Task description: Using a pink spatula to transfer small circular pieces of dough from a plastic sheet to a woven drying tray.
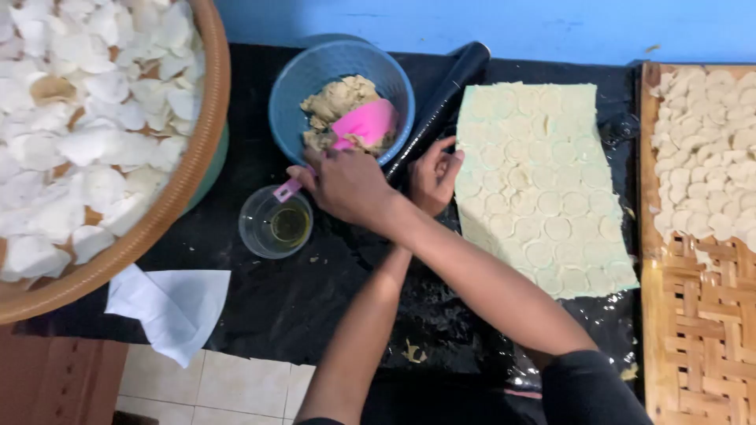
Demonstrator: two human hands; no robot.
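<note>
My arms are crossed. My right hand (346, 185) reaches left over the other arm and grips the handle of a pink scraper (366, 124), whose blade lies in a blue bowl (298, 79) on a lump of beige dough (339, 98). My left hand (433, 177) rests with spread fingers on the left edge of a flat rolled dough sheet (543, 189) stamped with round cut-outs. A black rolling pin (441, 98) lies slanted between the bowl and the sheet, just above that hand.
A small clear glass of yellowish oil (276, 224) stands under the scraper handle. A big round woven tray (197, 157) of white discs fills the left. A bamboo tray (701, 315) with cut discs (709, 157) stands right. A white cloth (169, 303) hangs off the black mat's front edge.
</note>
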